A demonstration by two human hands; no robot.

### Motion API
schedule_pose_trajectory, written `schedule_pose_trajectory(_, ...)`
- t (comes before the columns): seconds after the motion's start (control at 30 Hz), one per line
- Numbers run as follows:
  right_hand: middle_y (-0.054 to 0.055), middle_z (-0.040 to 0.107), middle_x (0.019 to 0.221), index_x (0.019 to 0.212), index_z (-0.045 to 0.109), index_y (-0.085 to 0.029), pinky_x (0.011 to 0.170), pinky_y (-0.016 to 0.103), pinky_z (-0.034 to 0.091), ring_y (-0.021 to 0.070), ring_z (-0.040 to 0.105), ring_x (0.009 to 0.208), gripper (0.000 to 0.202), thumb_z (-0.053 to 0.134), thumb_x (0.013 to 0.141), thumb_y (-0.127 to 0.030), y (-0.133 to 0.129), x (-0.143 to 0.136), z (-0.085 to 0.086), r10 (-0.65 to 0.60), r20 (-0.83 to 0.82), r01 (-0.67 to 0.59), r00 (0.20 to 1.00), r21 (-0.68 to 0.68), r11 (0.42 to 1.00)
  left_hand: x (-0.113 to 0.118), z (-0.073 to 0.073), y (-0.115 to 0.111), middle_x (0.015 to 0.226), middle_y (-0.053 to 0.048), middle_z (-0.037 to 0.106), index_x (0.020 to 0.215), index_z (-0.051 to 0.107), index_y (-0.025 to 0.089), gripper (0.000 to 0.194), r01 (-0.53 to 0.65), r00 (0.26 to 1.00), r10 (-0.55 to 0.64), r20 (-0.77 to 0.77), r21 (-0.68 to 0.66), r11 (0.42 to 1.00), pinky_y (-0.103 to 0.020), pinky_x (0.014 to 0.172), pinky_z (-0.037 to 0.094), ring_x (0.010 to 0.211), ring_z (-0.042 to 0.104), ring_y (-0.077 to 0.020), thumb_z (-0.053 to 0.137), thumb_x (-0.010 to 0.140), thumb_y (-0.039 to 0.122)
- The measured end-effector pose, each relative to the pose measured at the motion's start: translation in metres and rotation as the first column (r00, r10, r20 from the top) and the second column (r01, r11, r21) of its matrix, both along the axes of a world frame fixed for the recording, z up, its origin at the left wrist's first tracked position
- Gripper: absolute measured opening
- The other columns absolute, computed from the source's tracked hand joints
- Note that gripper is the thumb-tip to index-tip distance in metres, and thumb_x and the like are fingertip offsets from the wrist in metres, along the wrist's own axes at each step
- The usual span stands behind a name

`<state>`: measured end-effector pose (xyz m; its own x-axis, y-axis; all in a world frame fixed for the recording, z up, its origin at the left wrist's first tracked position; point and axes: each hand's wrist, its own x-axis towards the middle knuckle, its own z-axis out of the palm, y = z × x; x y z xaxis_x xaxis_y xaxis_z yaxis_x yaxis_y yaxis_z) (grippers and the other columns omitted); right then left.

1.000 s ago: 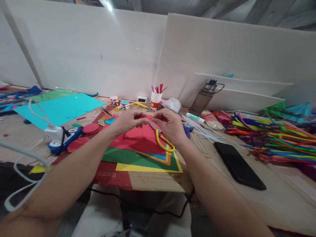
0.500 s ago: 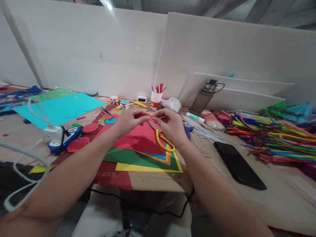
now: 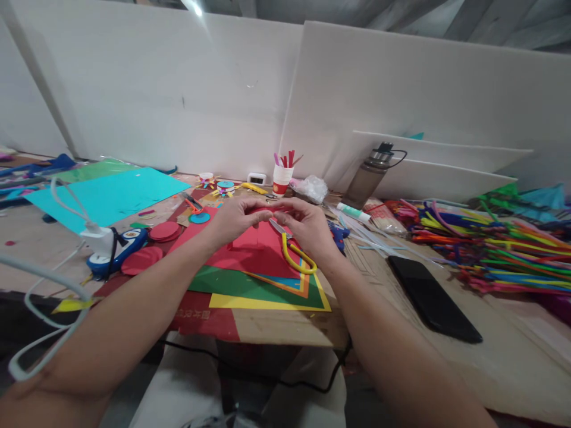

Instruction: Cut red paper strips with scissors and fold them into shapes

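A thin piece of red paper (image 3: 268, 208) is stretched between my two hands, above the middle of the table. My left hand (image 3: 236, 217) pinches one end of it, thumb against fingers. At the other end my right hand (image 3: 308, 221) closes on it in the same way. Fingers hide most of its shape. Below lies a stack of coloured sheets, with a red sheet (image 3: 259, 261) on top and a green sheet (image 3: 218, 283) and a yellow sheet (image 3: 267, 302) showing under it. Scissors with yellow handles (image 3: 294, 261) rest on the red sheet, partly under my right hand.
Red paper discs (image 3: 165, 231) and a blue disc (image 3: 199, 218) lie left, near a blue-cased device (image 3: 116, 255) with a white plug. A paper cup (image 3: 282, 178) of pens stands behind. To the right are a phone (image 3: 432, 297), a bottle (image 3: 366, 178) and coloured pipe cleaners (image 3: 499, 249).
Both hands stay nearly in place on the red paper. The right fingers have shifted slightly, and the red strip between the hands shows a little differently.
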<state>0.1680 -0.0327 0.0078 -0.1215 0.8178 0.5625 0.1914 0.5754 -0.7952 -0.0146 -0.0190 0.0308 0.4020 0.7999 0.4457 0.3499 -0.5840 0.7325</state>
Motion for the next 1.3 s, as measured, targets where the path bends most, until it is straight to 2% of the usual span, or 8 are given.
schedule_pose_trajectory(0.17, 0.003, 0.074, 0.092, 0.085, 0.074, -0.022, 0.085, 0.034, 0.050, 0.0178, 0.066, 0.089, 0.009, 0.067, 0.081, -0.023, -0.0010, 0.0005, 0.0008, -0.058, -0.003, 0.058, 0.998, 0.060, 0.997, 0.0007, -0.0023, 0.0015, 0.075, -0.003, 0.070, 0.101, 0.070, 0.017, 0.031, 0.083, 0.982, -0.067, 0.179, -0.086, 0.993, -0.024, 0.059, 0.048, 0.061, 0.063, -0.0119, 0.073, 0.076, 0.035)
schedule_pose_trajectory(0.3, 0.004, 0.073, 0.092, 0.084, 0.074, -0.021, 0.082, 0.033, 0.050, 0.0176, 0.065, 0.088, 0.008, 0.067, 0.081, -0.024, -0.0012, 0.0021, 0.0017, -0.124, -0.014, 0.124, 0.992, 0.056, 0.991, -0.0004, -0.0027, 0.0035, 0.069, -0.002, 0.068, 0.086, 0.069, 0.015, 0.024, 0.072, 0.962, -0.041, 0.269, -0.107, 0.992, -0.025, 0.057, 0.048, 0.058, 0.060, -0.0112, 0.077, 0.071, 0.033)
schedule_pose_trajectory(0.53, 0.002, 0.070, 0.091, 0.092, 0.070, -0.020, 0.067, 0.027, 0.049, 0.0133, 0.061, 0.074, 0.016, 0.069, 0.078, -0.028, -0.0008, 0.0018, 0.0019, -0.065, -0.019, 0.065, 0.998, -0.016, 0.998, 0.0022, 0.0014, 0.0001, 0.067, -0.002, 0.065, 0.070, 0.068, 0.016, 0.018, 0.033, 0.953, -0.018, 0.304, -0.046, 0.998, -0.025, 0.060, 0.048, 0.060, 0.057, -0.0105, 0.078, 0.069, 0.031)
schedule_pose_trajectory(0.67, 0.000, 0.068, 0.081, 0.095, 0.070, -0.020, 0.058, 0.025, 0.047, 0.0112, 0.057, 0.064, 0.021, 0.071, 0.076, -0.030, -0.0024, 0.0002, 0.0028, -0.047, -0.023, 0.045, 0.999, -0.085, 0.995, 0.0029, -0.0001, -0.0004, 0.071, -0.003, 0.067, 0.072, 0.069, 0.016, 0.016, 0.008, 0.953, -0.005, 0.304, -0.008, 1.000, -0.027, 0.064, 0.049, 0.064, 0.059, -0.0115, 0.077, 0.069, 0.029)
schedule_pose_trajectory(0.8, 0.000, 0.066, 0.075, 0.087, 0.071, -0.019, 0.056, 0.025, 0.046, 0.0109, 0.055, 0.060, 0.016, 0.071, 0.075, -0.030, -0.0023, -0.0009, 0.0039, -0.063, -0.056, 0.057, 0.996, -0.093, 0.994, 0.0030, -0.0020, -0.0003, 0.076, -0.003, 0.069, 0.072, 0.070, 0.017, 0.013, -0.011, 0.959, 0.007, 0.283, 0.011, 1.000, -0.027, 0.066, 0.050, 0.067, 0.060, -0.0120, 0.076, 0.071, 0.029)
schedule_pose_trajectory(0.93, 0.000, 0.065, 0.068, 0.086, 0.074, -0.017, 0.052, 0.025, 0.044, 0.0104, 0.053, 0.054, 0.015, 0.068, 0.077, -0.029, -0.0045, -0.0011, 0.0057, -0.075, -0.060, 0.067, 0.995, -0.120, 0.990, 0.0034, -0.0031, 0.0001, 0.073, -0.003, 0.069, 0.076, 0.070, 0.017, 0.015, -0.011, 0.958, 0.022, 0.287, -0.041, 0.999, -0.026, 0.062, 0.049, 0.063, 0.061, -0.0115, 0.076, 0.072, 0.030)
schedule_pose_trajectory(1.1, 0.003, 0.072, 0.083, 0.089, 0.076, -0.019, 0.067, 0.029, 0.049, 0.0141, 0.061, 0.071, 0.015, 0.066, 0.080, -0.025, -0.0057, 0.0005, 0.0038, -0.132, 0.009, 0.133, 0.991, -0.022, 0.991, 0.0029, -0.0051, 0.0026, 0.067, -0.002, 0.068, 0.085, 0.071, 0.017, 0.021, 0.043, 0.954, 0.005, 0.299, -0.156, 0.987, -0.025, 0.058, 0.048, 0.060, 0.060, -0.0115, 0.075, 0.073, 0.034)
schedule_pose_trajectory(1.3, 0.004, 0.074, 0.091, 0.090, 0.074, -0.020, 0.078, 0.032, 0.051, 0.0171, 0.067, 0.084, 0.015, 0.070, 0.076, -0.025, -0.0054, 0.0002, 0.0048, -0.056, -0.087, 0.051, 0.995, -0.051, 0.997, 0.0025, -0.0052, 0.0028, 0.070, -0.003, 0.068, 0.077, 0.071, 0.015, 0.021, 0.050, 0.948, -0.017, 0.319, -0.098, 0.994, -0.026, 0.064, 0.050, 0.063, 0.060, -0.0112, 0.077, 0.072, 0.035)
